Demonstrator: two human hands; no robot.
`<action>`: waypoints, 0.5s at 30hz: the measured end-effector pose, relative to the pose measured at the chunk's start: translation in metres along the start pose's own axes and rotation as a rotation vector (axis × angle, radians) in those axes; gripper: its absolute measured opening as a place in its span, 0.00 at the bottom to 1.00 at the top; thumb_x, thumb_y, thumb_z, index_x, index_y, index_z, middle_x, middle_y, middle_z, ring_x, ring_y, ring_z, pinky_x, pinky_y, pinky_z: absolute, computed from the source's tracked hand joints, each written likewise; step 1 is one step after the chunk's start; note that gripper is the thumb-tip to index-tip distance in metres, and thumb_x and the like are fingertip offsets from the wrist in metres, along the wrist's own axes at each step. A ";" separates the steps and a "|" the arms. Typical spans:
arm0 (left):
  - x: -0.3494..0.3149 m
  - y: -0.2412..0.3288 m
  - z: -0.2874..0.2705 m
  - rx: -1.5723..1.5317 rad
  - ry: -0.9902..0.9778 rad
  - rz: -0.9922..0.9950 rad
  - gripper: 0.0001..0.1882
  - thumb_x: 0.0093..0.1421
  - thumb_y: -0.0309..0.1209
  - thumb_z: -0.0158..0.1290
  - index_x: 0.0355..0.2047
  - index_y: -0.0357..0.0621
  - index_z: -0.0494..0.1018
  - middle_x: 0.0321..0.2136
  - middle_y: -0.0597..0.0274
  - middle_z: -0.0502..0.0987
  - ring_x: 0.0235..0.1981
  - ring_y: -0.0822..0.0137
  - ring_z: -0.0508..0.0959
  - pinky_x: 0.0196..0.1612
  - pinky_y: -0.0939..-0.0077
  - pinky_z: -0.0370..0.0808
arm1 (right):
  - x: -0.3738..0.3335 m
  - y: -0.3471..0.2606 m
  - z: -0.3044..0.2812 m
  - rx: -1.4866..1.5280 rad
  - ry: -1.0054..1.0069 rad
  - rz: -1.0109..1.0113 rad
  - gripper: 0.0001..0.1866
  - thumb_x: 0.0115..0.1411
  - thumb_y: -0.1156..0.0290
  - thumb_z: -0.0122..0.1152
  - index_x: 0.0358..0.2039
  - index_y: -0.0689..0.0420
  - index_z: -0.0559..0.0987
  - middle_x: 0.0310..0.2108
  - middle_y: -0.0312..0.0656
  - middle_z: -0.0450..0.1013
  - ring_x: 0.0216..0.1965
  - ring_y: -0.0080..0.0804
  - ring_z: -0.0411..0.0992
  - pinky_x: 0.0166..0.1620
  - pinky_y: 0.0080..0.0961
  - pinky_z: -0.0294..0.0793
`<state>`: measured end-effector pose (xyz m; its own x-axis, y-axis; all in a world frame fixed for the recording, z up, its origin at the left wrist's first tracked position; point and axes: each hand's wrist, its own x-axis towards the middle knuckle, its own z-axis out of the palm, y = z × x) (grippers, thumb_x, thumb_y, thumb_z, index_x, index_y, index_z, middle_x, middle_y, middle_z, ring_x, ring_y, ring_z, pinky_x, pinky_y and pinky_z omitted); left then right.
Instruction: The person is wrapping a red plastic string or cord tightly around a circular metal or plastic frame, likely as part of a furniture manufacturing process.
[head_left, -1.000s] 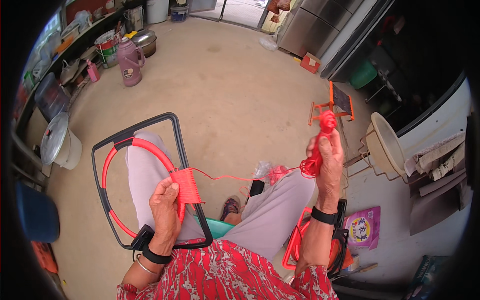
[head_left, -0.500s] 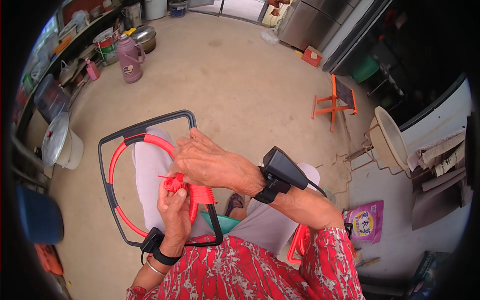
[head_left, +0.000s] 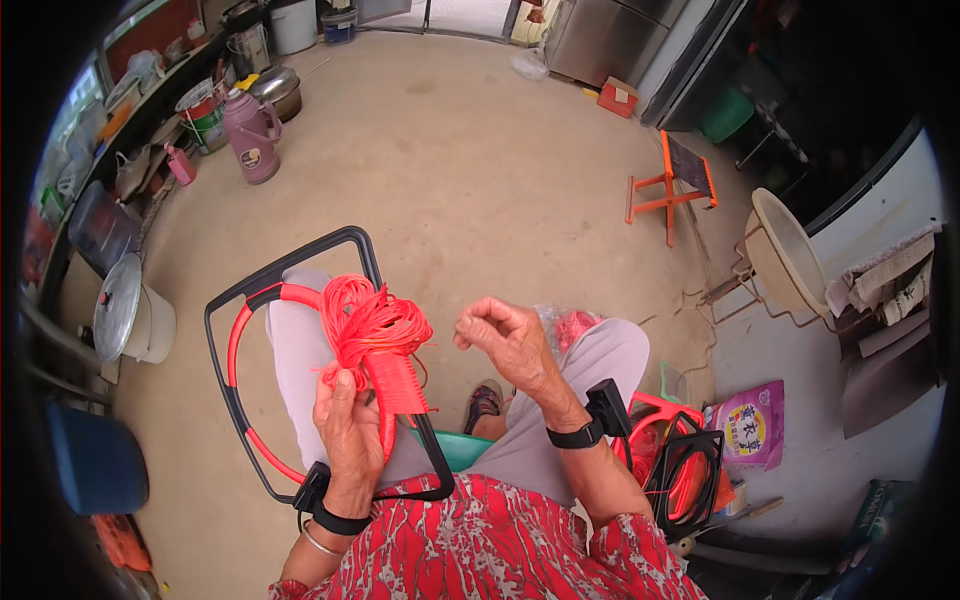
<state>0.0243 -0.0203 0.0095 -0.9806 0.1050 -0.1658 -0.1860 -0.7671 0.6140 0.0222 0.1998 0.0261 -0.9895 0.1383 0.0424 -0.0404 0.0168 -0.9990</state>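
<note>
left hand (head_left: 350,428) holds cord (head_left: 372,322); packet (head_left: 750,425) lettered

A tan floor (head_left: 470,180) spreads across the frame. At upper left it bears a thermos (head_left: 250,140), a lidded pan (head_left: 277,92) just above it and a striped bucket (head_left: 204,122) beside it. Along the left stand a lidded pail (head_left: 152,325) and, lower, a blue bin (head_left: 97,460). Upper right of centre lie a plastic bag (head_left: 529,65) and a red box (head_left: 616,98); below them stands a stool (head_left: 668,190). A sandal (head_left: 483,404) rests lower centre.
</note>
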 end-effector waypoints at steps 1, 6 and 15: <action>0.000 -0.001 0.002 0.016 -0.002 0.006 0.16 0.65 0.30 0.51 0.51 0.40 0.66 0.45 0.58 0.75 0.43 0.67 0.77 0.48 0.66 0.77 | -0.010 0.014 0.004 0.001 0.019 -0.004 0.10 0.59 0.68 0.64 0.36 0.62 0.78 0.28 0.34 0.76 0.32 0.19 0.72 0.39 0.21 0.73; 0.003 -0.005 0.004 0.109 0.022 0.097 0.16 0.64 0.32 0.53 0.50 0.39 0.66 0.42 0.60 0.75 0.41 0.69 0.75 0.49 0.72 0.73 | -0.031 0.011 0.027 0.058 0.028 -0.071 0.07 0.58 0.73 0.64 0.35 0.63 0.79 0.30 0.35 0.76 0.30 0.19 0.71 0.36 0.20 0.73; 0.008 0.022 0.034 0.744 -0.080 0.735 0.15 0.61 0.28 0.56 0.45 0.35 0.68 0.37 0.57 0.74 0.38 0.66 0.72 0.45 0.74 0.69 | -0.022 -0.018 0.081 -0.381 -0.129 -0.643 0.08 0.51 0.78 0.61 0.34 0.63 0.77 0.31 0.48 0.74 0.34 0.45 0.72 0.38 0.36 0.72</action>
<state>0.0101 -0.0149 0.0474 -0.8638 -0.1671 0.4752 0.4922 -0.0790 0.8669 0.0329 0.1160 0.0425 -0.7965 -0.1311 0.5902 -0.5873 0.3996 -0.7039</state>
